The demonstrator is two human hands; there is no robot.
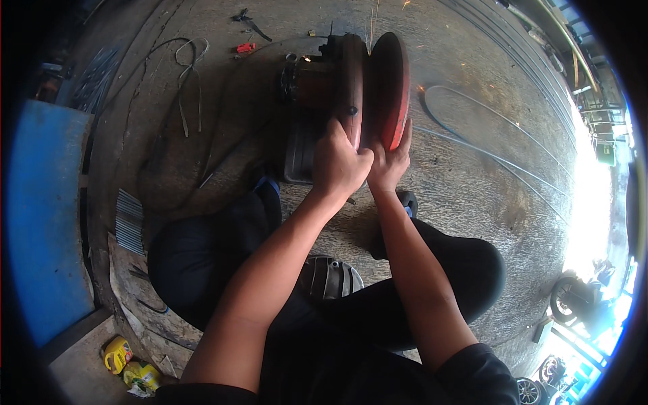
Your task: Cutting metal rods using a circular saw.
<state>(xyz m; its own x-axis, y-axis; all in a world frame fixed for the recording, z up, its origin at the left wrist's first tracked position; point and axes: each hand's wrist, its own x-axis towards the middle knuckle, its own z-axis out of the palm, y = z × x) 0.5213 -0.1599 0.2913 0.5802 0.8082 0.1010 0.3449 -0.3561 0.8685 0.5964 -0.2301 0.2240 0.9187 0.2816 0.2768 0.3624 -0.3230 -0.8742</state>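
A cut-off saw (314, 91) with a dark base stands on the worn floor in front of my legs. My left hand (341, 160) is closed at the near lower end of its reddish-brown curved guard (353, 84); the fingertips are partly hidden. Beside the guard, on the right, a large round red disc-shaped piece (398, 101) stands on edge. My right hand (391, 162) grips its near lower rim, with fingers along the outer face. Both wrists are close together. Sparks (372, 23) fly up beyond the saw, between guard and red piece.
A looped thin rod (472, 142) and long rods (513, 57) lie to the right. Left are cords (192, 81), a small red object (245, 48), a row of short rods (129, 221) and a blue panel (44, 216). Yellow packages (118, 354) lie lower left; a motorbike (574, 300) stands lower right.
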